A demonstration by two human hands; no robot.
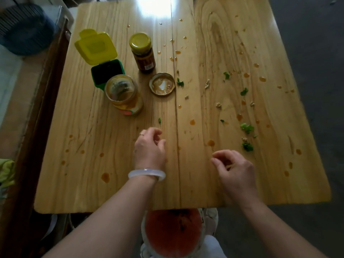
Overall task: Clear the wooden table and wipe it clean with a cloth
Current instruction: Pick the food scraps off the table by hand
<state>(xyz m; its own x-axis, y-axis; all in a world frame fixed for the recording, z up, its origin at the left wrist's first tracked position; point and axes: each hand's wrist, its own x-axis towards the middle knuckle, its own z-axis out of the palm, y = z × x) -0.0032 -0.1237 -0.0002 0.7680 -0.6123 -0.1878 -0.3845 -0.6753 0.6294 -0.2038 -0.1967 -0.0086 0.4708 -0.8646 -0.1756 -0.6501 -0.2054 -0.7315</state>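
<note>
Hovering over wooden table (93, 164): left hand (149, 149), right hand (234, 170) (fingers loosely curled, holding nothing).

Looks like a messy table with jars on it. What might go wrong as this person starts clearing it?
1. The open jar has no lid; a knock could tip it and smear its residue.
2. The loose lid lies sticky side up and may dirty fingers.
3. Orange drips and green scraps are spread wide; moving a hand through them could smear the wooden table.
</note>
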